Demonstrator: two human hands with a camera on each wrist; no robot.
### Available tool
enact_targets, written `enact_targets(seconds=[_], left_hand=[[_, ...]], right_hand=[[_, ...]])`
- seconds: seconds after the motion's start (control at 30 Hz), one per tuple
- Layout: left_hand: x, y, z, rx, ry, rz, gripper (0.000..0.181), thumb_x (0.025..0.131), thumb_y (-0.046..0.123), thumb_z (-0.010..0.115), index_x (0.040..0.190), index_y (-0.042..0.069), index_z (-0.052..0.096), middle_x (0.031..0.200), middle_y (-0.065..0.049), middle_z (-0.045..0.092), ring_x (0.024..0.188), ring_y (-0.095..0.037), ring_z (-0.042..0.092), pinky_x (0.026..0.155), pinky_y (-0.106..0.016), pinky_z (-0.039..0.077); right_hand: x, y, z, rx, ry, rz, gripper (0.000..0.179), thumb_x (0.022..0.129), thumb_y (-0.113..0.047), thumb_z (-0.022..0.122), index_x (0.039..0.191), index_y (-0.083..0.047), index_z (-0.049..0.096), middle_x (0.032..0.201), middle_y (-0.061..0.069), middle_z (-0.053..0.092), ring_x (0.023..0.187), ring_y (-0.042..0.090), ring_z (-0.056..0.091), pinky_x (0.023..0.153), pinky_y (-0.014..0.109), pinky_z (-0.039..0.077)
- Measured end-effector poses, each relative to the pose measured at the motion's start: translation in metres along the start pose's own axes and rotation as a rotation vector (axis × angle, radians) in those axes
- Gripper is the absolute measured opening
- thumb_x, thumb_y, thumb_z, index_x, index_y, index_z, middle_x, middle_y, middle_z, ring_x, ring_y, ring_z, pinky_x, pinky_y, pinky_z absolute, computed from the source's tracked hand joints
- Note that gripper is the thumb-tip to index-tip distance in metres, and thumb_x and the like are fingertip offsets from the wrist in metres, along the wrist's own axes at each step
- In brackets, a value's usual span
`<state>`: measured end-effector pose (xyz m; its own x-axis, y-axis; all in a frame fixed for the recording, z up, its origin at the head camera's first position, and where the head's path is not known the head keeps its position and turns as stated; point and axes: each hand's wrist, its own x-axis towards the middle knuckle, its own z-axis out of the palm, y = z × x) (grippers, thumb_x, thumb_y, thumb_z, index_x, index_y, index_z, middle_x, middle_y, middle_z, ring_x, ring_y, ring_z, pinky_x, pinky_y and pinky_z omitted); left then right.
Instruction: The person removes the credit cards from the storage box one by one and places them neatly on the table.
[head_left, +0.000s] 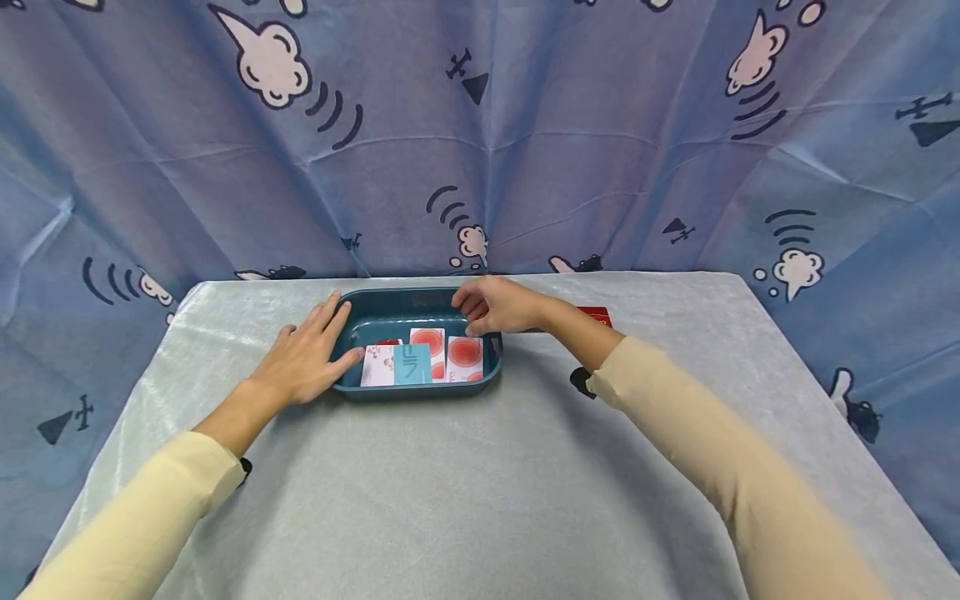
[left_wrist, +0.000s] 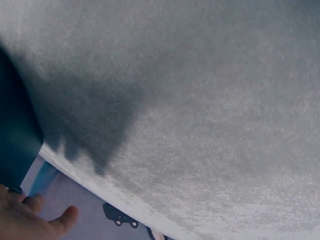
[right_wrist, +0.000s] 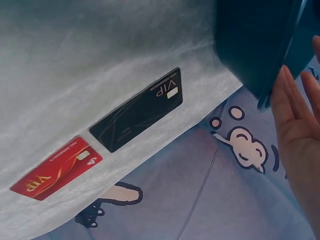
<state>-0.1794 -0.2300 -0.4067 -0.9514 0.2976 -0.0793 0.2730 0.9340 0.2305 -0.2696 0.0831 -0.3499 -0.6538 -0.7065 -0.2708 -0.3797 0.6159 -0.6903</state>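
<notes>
A dark teal tray (head_left: 412, 392) stands near the table's back edge. Inside it lie a white-and-teal card (head_left: 412, 364), two white cards with red circles, one left (head_left: 427, 338) and one right (head_left: 465, 353), and a mostly covered red card (head_left: 389, 342). My left hand (head_left: 303, 354) rests at the tray's left end, fingers stretched along the rim and thumb at the near left corner. Over the right end reaches my right hand (head_left: 501, 305), its fingers loosely bent, with nothing visible between them. In the right wrist view its fingers (right_wrist: 282, 95) are beside the rim.
Right of the tray a black VIP card (right_wrist: 140, 112) and a red VIP card (right_wrist: 57, 170) lie on the pale tablecloth (head_left: 450, 483). The right forearm partly covers them in the head view. A patterned blue curtain (head_left: 562, 192) hangs behind the table.
</notes>
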Motion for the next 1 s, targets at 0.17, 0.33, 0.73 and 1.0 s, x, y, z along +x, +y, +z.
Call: enact_targets(seconds=[0.17,0.33,0.73,1.0], left_hand=[[0.0,0.0,0.0,0.0,0.001,0.002,0.08,0.102,0.054,0.039,0.16,0.005,0.012,0.166,-0.017,0.003,0.15,-0.04,0.013,0.106,-0.072,0.022],[0.0,0.0,0.0,0.004,-0.001,-0.002,0.08,0.103,0.053,0.04,0.16,0.004,0.012,0.166,-0.017,0.003,0.15,-0.04,0.012,0.106,-0.072,0.021],[0.0,0.0,0.0,-0.005,0.006,-0.005,0.08,0.102,0.053,0.042,0.16,0.005,0.013,0.167,-0.016,0.003,0.15,-0.039,0.012,0.107,-0.072,0.021],[0.0,-0.001,0.0,0.004,-0.005,-0.005,0.08,0.102,0.053,0.04,0.16,0.005,0.011,0.167,-0.016,0.001,0.15,-0.04,0.011,0.107,-0.072,0.021]], right_hand=[[0.003,-0.004,0.002,-0.054,-0.051,0.022,0.043,0.09,0.004,0.068,0.131,0.008,0.056,0.127,0.024,0.061,0.114,0.031,0.062,0.099,0.037,0.05],[0.009,-0.006,0.002,-0.125,-0.082,0.041,0.044,0.09,0.002,0.068,0.132,0.005,0.056,0.126,0.023,0.062,0.113,0.03,0.062,0.098,0.036,0.05],[0.021,-0.015,0.011,-0.194,-0.181,0.151,0.045,0.093,0.002,0.064,0.136,-0.001,0.055,0.129,0.022,0.06,0.113,0.028,0.06,0.096,0.037,0.051],[0.029,-0.018,0.014,-0.246,-0.21,0.212,0.046,0.093,0.001,0.063,0.138,-0.005,0.054,0.129,0.019,0.06,0.109,0.027,0.061,0.094,0.035,0.053]])
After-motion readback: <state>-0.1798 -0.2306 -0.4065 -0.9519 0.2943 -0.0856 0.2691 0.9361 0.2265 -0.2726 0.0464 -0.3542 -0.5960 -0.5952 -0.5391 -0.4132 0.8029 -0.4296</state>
